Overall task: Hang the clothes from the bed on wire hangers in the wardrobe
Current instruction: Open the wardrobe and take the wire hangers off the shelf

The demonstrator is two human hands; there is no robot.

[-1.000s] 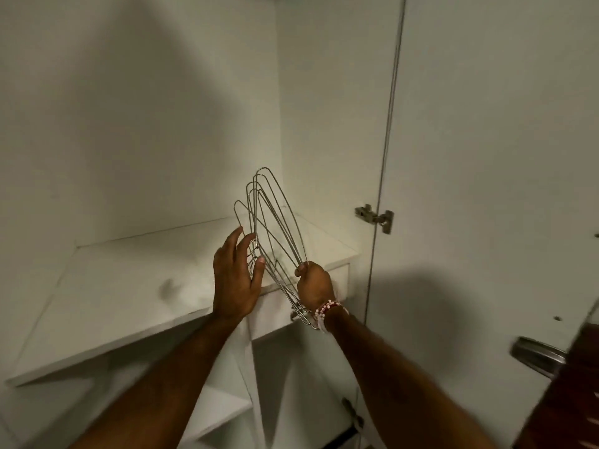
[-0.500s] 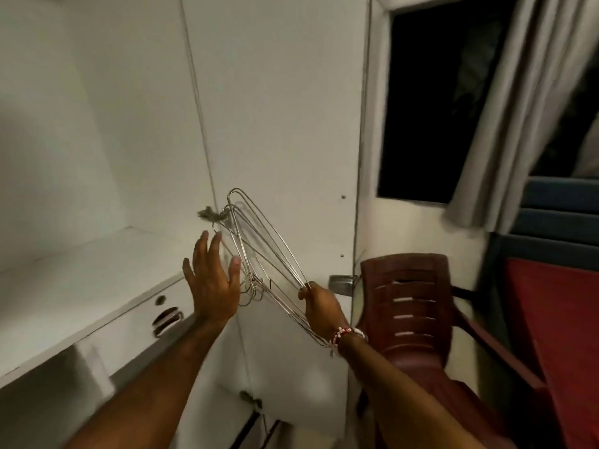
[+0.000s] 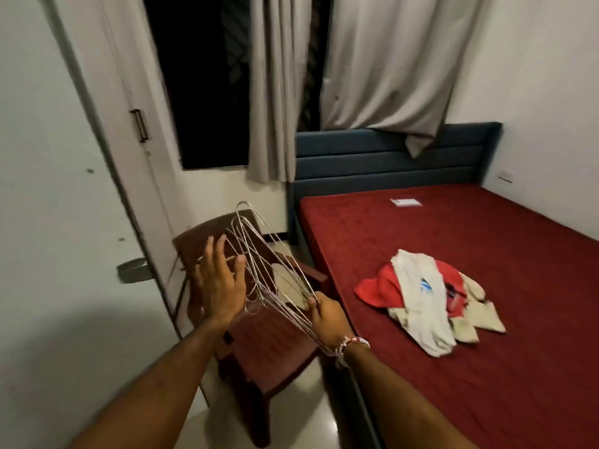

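A bundle of several wire hangers (image 3: 259,254) is held upright in front of me. My right hand (image 3: 327,315) grips the bundle at its lower end. My left hand (image 3: 220,280) is spread with straight fingers against the left side of the hangers. On the red bed (image 3: 486,367) to the right lies a small pile of clothes (image 3: 428,299): a red garment, a white one and beige pieces. The white wardrobe door (image 3: 58,222) stands open at the left.
A dark red plastic chair (image 3: 269,351) stands right below the hangers, between the wardrobe door and the bed. Behind are a dark window (image 3: 207,79), grey curtains (image 3: 382,59) and a blue headboard (image 3: 389,157). A small white paper (image 3: 405,202) lies near the head of the bed.
My view has swung right from the wardrobe shelf to the bed and chair. The hangers have come along in my right hand, with my left hand still against them.
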